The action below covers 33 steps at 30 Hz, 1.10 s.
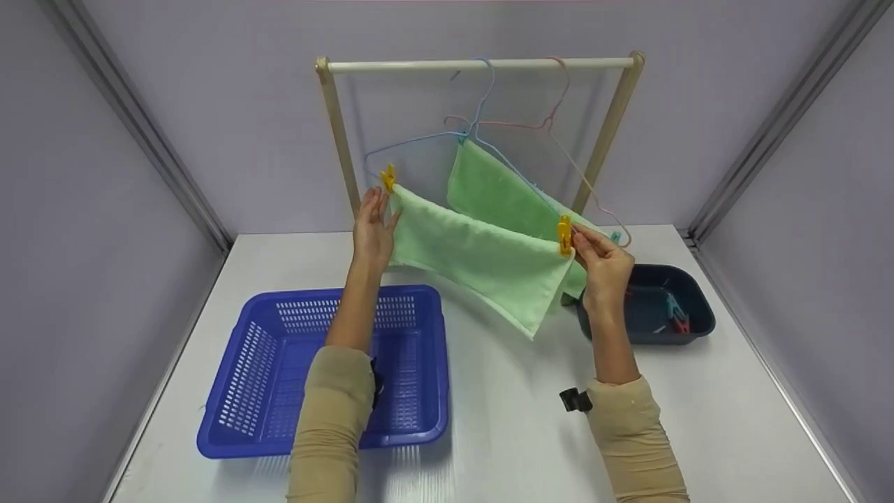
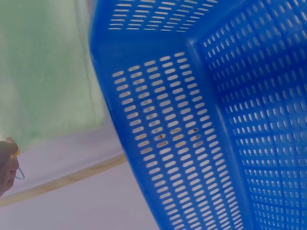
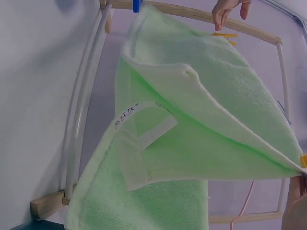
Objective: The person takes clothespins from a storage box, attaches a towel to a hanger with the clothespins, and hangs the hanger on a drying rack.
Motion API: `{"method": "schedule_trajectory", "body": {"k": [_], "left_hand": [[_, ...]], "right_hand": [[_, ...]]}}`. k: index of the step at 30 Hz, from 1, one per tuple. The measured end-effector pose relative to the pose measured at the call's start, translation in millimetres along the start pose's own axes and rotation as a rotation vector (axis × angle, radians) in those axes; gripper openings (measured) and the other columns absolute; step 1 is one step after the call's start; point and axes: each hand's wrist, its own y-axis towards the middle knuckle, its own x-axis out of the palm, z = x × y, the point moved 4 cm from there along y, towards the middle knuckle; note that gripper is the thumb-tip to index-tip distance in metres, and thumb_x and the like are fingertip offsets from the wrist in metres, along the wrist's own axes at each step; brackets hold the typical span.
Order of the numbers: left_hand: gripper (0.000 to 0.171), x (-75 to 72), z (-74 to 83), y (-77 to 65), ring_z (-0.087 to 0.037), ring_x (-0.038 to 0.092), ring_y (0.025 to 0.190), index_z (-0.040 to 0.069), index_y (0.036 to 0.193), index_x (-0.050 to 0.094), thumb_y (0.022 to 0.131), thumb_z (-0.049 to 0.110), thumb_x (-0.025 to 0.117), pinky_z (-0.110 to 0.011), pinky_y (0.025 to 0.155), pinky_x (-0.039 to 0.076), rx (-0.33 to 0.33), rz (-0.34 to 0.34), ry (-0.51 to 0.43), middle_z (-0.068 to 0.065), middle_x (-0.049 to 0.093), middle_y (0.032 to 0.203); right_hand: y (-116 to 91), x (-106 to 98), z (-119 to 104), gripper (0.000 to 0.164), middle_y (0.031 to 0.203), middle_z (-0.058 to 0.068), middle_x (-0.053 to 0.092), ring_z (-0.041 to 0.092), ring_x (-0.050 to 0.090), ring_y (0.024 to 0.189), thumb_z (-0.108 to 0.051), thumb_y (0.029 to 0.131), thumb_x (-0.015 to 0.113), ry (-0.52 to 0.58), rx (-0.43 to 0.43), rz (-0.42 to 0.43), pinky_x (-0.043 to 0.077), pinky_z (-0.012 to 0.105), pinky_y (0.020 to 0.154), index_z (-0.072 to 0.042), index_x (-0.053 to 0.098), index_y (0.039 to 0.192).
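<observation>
A light-green towel (image 1: 482, 258) hangs from a blue wire hanger (image 1: 419, 139), with a yellow clothespin (image 1: 389, 179) at its left corner and another yellow clothespin (image 1: 565, 235) at its right. My left hand (image 1: 374, 234) is beside the left clothespin; in the right wrist view its thumb stands apart from the fingers. Close against the right clothespin, my right hand (image 1: 606, 269) pinches the end of the blue hanger. In the right wrist view the towel (image 3: 192, 124) shows a white label (image 3: 158, 132). The left wrist view catches only part of the left hand (image 2: 5, 167).
A rack with a white rail (image 1: 412, 66) carries the hangers. Behind, a second green towel (image 1: 489, 178) hangs from a pink hanger (image 1: 513, 125) with teal clothespins. A blue basket (image 1: 436, 377) stands front left; a dark bin (image 1: 646, 338) holding clothespins (image 1: 676, 314) stands right.
</observation>
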Motion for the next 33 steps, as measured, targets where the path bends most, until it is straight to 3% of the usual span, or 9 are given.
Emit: {"method": "schedule_trajectory", "body": {"k": [9,19,33], "left_hand": [[0.050,-5.1,-4.2,-11.5,-0.021,0.015,0.135,0.003,0.145,0.009,0.101,0.010,0.032,-0.040,0.107,0.017,-0.029,-0.051,0.173,-0.007,0.012,0.151],[0.056,-12.3,-3.0,-23.7,-0.023,0.017,0.134,0.001,0.145,0.007,0.099,0.010,0.037,-0.040,0.105,0.021,-0.091,-0.141,0.500,-0.011,0.010,0.151],[0.054,-4.3,14.6,-41.5,-0.027,0.026,0.131,0.002,0.144,0.016,0.098,0.014,0.041,-0.038,0.102,0.029,0.014,-0.167,0.831,-0.011,0.019,0.148]], "right_hand": [[4.8,4.9,24.9,0.020,0.090,0.009,0.068,0.019,0.064,0.084,0.004,0.084,0.062,0.013,-0.018,0.002,0.051,0.028,0.073,0.013,0.063,0.101],[11.7,6.6,43.2,0.024,0.096,0.009,0.067,0.020,0.062,0.092,-0.002,0.086,0.062,-0.052,0.001,-0.047,0.049,0.029,0.079,0.011,0.062,0.106],[21.4,6.0,45.2,0.025,0.098,0.015,0.065,0.018,0.061,0.090,-0.005,0.086,0.063,-0.153,-0.039,-0.067,0.048,0.027,0.079,0.010,0.062,0.106]]}}
